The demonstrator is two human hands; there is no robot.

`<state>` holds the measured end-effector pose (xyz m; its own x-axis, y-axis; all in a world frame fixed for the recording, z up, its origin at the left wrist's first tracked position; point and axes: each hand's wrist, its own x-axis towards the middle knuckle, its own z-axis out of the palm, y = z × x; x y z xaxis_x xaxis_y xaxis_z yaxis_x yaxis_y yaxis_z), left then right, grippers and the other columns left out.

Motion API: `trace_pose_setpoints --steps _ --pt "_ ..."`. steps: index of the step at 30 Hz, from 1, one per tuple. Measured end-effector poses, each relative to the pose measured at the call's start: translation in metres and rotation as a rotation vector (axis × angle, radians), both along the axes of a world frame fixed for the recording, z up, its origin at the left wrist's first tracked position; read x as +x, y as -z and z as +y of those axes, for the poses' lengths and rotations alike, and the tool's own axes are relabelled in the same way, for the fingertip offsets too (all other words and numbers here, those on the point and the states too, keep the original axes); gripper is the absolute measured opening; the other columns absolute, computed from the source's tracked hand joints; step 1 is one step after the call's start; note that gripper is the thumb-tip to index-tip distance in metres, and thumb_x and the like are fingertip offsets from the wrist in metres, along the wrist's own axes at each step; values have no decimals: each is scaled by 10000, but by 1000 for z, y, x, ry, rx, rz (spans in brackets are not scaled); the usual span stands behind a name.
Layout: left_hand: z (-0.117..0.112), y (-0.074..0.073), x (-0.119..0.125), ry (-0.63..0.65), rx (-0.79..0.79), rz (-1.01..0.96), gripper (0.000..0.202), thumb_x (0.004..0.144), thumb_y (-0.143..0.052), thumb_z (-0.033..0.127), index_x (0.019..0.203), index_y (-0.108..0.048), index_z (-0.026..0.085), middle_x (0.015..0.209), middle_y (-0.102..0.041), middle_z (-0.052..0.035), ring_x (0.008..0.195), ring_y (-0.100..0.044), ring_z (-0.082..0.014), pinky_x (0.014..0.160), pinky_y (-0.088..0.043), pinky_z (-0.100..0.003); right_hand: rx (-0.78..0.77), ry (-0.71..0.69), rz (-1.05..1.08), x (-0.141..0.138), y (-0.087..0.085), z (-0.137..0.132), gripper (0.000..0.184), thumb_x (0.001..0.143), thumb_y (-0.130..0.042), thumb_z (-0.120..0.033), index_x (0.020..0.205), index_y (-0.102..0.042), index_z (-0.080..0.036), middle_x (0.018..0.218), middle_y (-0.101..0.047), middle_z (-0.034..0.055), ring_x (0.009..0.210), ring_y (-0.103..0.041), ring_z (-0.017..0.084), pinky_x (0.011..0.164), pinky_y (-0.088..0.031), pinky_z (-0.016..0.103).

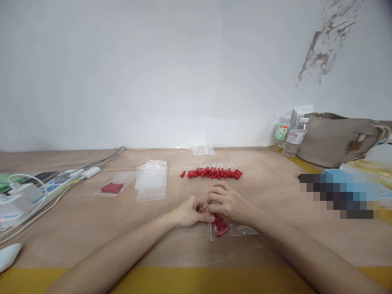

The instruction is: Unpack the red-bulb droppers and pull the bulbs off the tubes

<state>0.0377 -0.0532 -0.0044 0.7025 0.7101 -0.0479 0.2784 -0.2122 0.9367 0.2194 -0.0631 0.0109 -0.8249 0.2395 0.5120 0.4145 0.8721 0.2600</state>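
Observation:
A clear zip bag (244,230) with red-tipped sticks (221,226) inside lies on the brown table in front of me. My left hand (190,212) pinches the bag's left edge, thumb on top. From the right, my right hand (228,203) bends over the same bag, its fingers meeting the left fingertips; they partly hide the bag and the sticks. Just beyond the hands, a row of loose sticks (211,171) with red heads and pale stems points away from me. Left of it lie stacked clear zip bags (151,179) and a filled bag of red-tipped sticks (112,185).
On the left are a power strip (58,181) with chargers and cables, and a white mouse (9,256). Two water bottles (295,138) and a grey-beige handbag (333,139) stand at the back right. Another small clear bag (203,151) lies by the wall.

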Motion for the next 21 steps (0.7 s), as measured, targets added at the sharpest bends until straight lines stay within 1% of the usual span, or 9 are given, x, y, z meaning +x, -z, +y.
trace_pose_setpoints --steps 4,6,9,11,13,16,21 --pt "0 -2 -3 39 -86 -60 333 623 -678 408 629 -527 111 572 -481 39 536 -399 -64 509 -292 -193 -53 9 74 1 5 0 151 818 -431 -138 721 -529 -200 754 -553 -8 765 -439 125 801 -333 312" --pt "1 -2 -4 23 -130 -119 331 618 -689 389 635 -505 114 599 -497 37 557 -417 -61 535 -313 -191 -118 50 145 3 8 2 117 806 -459 -162 711 -521 -190 725 -540 2 741 -445 129 757 -347 303" --pt "2 0 -5 -64 -197 -228 320 597 -718 326 668 -482 122 649 -526 32 606 -472 -63 596 -361 -195 -276 131 275 5 13 3 37 770 -531 -219 763 -533 -183 777 -544 28 785 -468 150 731 -367 296" --pt "2 1 -5 -128 -278 -281 362 553 -751 278 744 -479 134 683 -553 29 632 -522 -77 643 -403 -224 -380 157 334 7 18 5 109 754 -557 -235 851 -542 -187 843 -551 39 812 -485 157 723 -383 289" --pt "2 1 -5 -182 -365 -302 453 518 -771 241 842 -468 148 705 -581 21 652 -572 -104 688 -437 -275 -457 171 362 7 23 6 163 757 -553 -238 914 -541 -195 858 -555 38 791 -502 150 701 -396 277" --pt "0 0 -3 -245 -430 -310 526 525 -768 215 932 -442 142 699 -611 2 670 -613 -137 727 -455 -319 -530 193 395 6 28 7 172 765 -545 -243 930 -545 -196 821 -564 30 743 -518 138 671 -403 262" --pt "-2 -3 1 -333 -451 -307 531 540 -762 190 945 -423 135 650 -615 10 634 -626 -140 708 -470 -310 -576 215 456 5 29 8 195 744 -571 -268 922 -556 -188 786 -580 25 704 -527 135 633 -407 254"
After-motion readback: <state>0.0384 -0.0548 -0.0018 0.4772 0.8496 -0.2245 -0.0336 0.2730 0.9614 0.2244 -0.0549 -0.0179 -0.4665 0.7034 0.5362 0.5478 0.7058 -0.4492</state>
